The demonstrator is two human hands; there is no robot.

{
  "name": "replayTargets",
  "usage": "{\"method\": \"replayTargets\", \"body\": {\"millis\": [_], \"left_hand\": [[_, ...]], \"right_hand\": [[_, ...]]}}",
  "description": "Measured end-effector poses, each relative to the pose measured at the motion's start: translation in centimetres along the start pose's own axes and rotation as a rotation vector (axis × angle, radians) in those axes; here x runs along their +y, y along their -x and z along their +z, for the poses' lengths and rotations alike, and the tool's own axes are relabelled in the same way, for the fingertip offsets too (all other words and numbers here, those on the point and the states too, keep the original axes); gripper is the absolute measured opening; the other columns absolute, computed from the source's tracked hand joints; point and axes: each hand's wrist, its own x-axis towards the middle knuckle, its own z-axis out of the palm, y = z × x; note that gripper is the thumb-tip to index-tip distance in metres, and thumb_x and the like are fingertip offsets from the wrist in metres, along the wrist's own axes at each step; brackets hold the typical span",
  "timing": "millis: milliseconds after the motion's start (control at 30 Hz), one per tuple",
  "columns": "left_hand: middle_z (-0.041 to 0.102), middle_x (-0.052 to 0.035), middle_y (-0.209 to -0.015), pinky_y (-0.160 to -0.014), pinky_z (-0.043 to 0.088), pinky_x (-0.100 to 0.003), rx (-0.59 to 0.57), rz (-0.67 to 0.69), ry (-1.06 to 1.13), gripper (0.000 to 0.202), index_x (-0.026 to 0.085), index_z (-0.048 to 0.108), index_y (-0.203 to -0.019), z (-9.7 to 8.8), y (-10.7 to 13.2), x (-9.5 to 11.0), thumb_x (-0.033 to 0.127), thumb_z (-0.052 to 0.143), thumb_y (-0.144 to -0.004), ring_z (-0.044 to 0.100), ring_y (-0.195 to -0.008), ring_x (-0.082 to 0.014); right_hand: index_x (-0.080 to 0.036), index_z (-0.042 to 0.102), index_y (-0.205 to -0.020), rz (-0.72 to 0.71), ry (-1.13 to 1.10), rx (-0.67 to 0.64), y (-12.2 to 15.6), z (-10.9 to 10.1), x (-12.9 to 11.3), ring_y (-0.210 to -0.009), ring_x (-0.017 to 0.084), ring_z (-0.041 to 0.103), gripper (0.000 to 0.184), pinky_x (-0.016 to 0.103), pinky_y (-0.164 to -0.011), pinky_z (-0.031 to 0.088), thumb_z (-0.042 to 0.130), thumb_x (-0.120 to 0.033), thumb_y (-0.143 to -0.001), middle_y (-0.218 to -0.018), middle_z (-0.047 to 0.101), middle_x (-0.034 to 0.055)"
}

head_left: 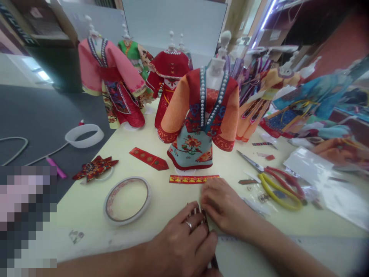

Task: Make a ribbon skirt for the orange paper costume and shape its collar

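Observation:
My left hand (184,242), with a ring on one finger, and my right hand (223,206) meet at the near edge of the pale yellow table (86,204). Both are curled, fingertips pinched on a small dark patterned piece (198,211) that is mostly hidden between them. Just beyond the hands lies a red and yellow patterned strip (193,179). Behind it stands a small mannequin in an orange, red and blue robe (198,123) with pearl trim.
A tape roll (127,200) lies to the left, with a red strip (148,158) and a red patterned collar piece (95,168) beyond it. Scissors (253,163) and yellow and red pliers (278,186) lie right, beside plastic bags (325,181). Several more dressed mannequins stand behind.

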Motion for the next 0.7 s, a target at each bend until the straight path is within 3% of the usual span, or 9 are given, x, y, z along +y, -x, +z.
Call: {"method": "replayTargets", "body": {"millis": [133,700], "left_hand": [[0.068,-0.0102,-0.078,-0.096,0.042,-0.047,0.033,-0.017,-0.021,0.035,0.008,0.062,-0.094,-0.1,0.13,-0.08,0.038,0.045,-0.087,0.064,-0.084,-0.0236],[0.067,-0.0119,-0.086,-0.103,0.033,-0.05,-0.172,-0.028,-0.046,0.046,0.007,0.058,-0.105,-0.34,-0.13,-0.18,0.046,0.049,-0.084,0.061,-0.092,-0.0246]], "right_hand": [[-0.016,0.052,-0.069,0.011,-0.001,-0.003,0.01,-0.03,-0.03,-0.08,0.019,0.048,0.015,0.036,-0.075,0.039,0.047,-0.01,-0.081,-0.081,0.053,0.0063],[-0.016,0.055,-0.069,0.019,-0.016,0.016,0.09,-0.1,-0.04,-0.08,0.02,0.049,0.015,0.036,-0.074,0.04,0.048,-0.008,-0.079,-0.08,0.054,0.0065]]}}
